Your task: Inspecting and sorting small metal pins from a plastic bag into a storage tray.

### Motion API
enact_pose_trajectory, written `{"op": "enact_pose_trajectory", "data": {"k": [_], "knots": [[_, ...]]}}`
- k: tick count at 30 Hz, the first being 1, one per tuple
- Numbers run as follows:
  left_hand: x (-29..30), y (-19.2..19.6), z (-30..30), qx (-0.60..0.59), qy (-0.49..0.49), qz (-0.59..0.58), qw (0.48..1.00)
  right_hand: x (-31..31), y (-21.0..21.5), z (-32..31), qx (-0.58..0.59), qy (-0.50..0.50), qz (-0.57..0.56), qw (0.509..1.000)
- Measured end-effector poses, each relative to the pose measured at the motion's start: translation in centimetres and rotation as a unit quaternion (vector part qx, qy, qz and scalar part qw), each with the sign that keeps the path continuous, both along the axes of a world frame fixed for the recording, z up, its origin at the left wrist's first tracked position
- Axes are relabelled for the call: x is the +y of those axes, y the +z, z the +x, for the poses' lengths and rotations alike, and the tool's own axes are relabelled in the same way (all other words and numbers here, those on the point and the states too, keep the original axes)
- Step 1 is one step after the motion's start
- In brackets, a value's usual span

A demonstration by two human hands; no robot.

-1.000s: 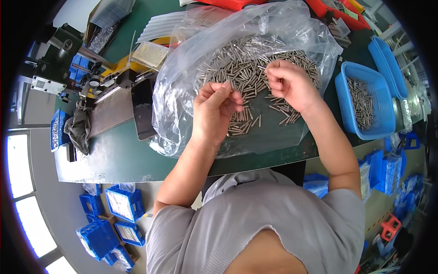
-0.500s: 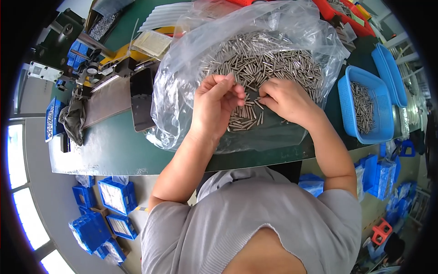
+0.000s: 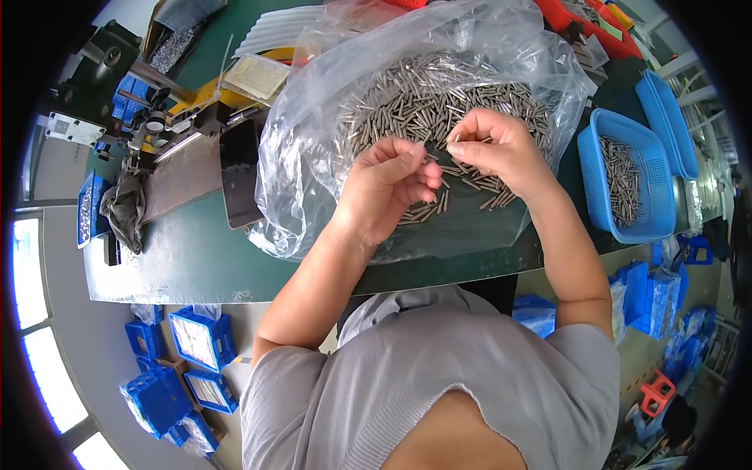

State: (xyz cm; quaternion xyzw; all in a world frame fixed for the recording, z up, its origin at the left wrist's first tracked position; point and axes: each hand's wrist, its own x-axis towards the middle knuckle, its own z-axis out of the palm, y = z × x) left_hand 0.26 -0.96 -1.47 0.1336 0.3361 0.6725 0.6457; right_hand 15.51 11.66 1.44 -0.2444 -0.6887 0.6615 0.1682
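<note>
A heap of small grey pointed metal pins (image 3: 415, 102) lies on a clear plastic bag (image 3: 305, 149) spread over the green table. My left hand (image 3: 388, 184) hovers over the near left part of the heap. Its thumb and forefinger are pressed together and the other fingers curl in; whatever they hold is hard to make out. Just to its right, my right hand (image 3: 505, 153) pinches a small metal pin between thumb and forefinger. The two hands are a short gap apart. Loose pins lie under and in front of them, partly hidden by the fingers.
On the right stands a blue basket (image 3: 591, 180) with more pins in it, another blue basket (image 3: 666, 117) behind it. To the left are a dark flat tablet-like slab (image 3: 241, 176), a metal fixture (image 3: 157, 121) and a crumpled dark cloth (image 3: 124, 205). A red bin (image 3: 619, 43) sits far right.
My right hand has lifted off the loose pins and moved away from me and slightly right. My left hand has shifted right and a little toward me, its fingers still curled.
</note>
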Motion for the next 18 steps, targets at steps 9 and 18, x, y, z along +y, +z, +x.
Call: {"op": "enact_pose_trajectory", "data": {"k": [9,18], "knots": [[-0.1,-0.7,0.3,-0.066,-0.042,0.021,0.997,-1.9,-0.5,-0.5,0.092,0.026,-0.09,0.991],[0.0,-0.5,0.5,-0.056,-0.037,0.036,0.997,-1.7,-0.8,-0.6,0.078,-0.011,-0.07,0.994]]}}
